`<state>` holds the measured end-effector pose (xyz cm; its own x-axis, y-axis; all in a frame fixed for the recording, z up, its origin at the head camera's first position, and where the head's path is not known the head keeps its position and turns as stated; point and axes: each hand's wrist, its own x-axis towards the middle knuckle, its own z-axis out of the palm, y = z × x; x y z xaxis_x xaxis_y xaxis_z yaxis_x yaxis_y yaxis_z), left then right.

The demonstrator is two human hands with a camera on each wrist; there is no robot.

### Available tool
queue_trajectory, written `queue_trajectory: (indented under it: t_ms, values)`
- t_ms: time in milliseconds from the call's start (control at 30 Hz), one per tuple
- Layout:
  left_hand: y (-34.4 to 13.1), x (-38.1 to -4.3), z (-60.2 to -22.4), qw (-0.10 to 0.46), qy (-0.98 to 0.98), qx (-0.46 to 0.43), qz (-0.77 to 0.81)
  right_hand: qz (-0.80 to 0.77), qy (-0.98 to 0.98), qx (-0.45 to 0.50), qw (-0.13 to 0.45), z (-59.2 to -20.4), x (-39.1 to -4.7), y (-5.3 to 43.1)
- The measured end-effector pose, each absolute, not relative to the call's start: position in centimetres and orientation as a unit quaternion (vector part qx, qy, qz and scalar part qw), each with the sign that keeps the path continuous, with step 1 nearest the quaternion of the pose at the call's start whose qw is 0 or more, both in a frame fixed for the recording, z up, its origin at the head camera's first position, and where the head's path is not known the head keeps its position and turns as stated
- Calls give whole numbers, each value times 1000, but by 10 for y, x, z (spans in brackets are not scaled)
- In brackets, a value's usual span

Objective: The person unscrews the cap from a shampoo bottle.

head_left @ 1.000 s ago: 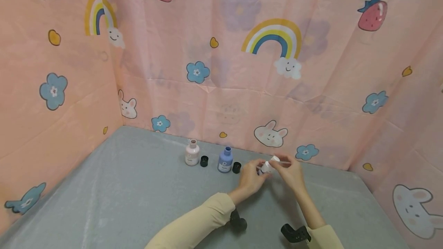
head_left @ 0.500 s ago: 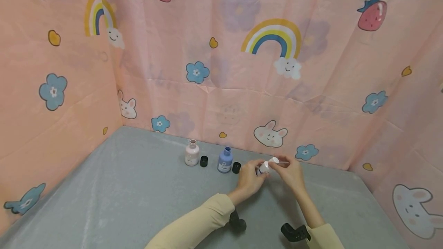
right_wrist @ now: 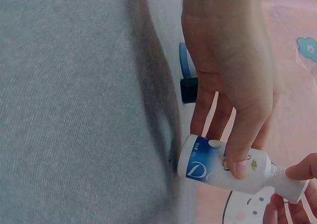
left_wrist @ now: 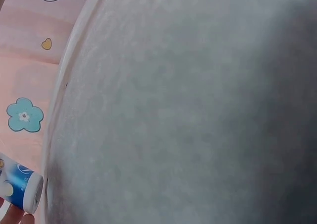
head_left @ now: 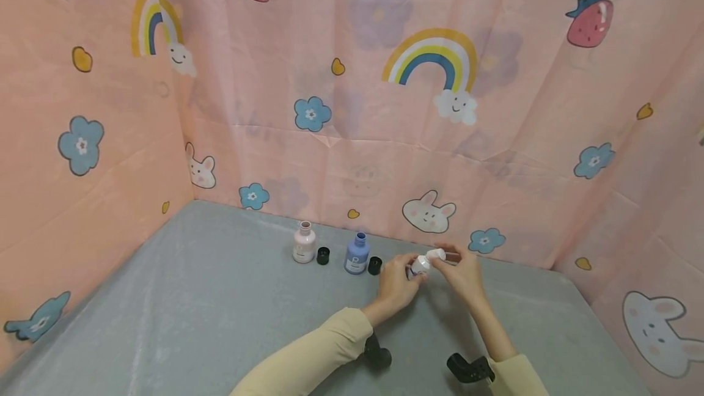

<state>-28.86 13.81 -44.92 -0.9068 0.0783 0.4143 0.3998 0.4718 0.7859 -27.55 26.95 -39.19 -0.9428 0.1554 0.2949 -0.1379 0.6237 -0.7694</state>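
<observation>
My left hand (head_left: 397, 283) grips a small white bottle (right_wrist: 223, 167) with a blue label, its neck end tilted up towards my right hand (head_left: 463, 275). In the right wrist view the thumb presses along the bottle's side with the other fingers behind. A white cap (right_wrist: 291, 185) sits at the neck end, pinched by the fingertips (right_wrist: 303, 168) of my right hand. A strip of the neck shows beside the cap. The left wrist view catches only the base end of the bottle (left_wrist: 21, 187) and some fingertips at its lower corner.
Left of my hands stand an uncapped blue bottle (head_left: 356, 255) and an uncapped pale pink bottle (head_left: 304, 243). Black caps (head_left: 375, 265) lie beside them on the grey table cloth (head_left: 220, 310). A pink patterned curtain (head_left: 330, 157) hangs behind.
The white cap in my right fingers has turned and tipped over to the right in the head view. The bottle has shifted slightly left; both arms stay almost still.
</observation>
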Motion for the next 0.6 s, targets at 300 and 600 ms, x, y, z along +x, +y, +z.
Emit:
queue_trajectory:
  t_ms: [300,600]
  values:
    - [142,-293,-450,147,-840,-114,-510,419,-889,-6,187,-390,-274,275]
    - [144,-295,-453,147,-829,-112,-527,416,-892,-12,175,-391,-274,283]
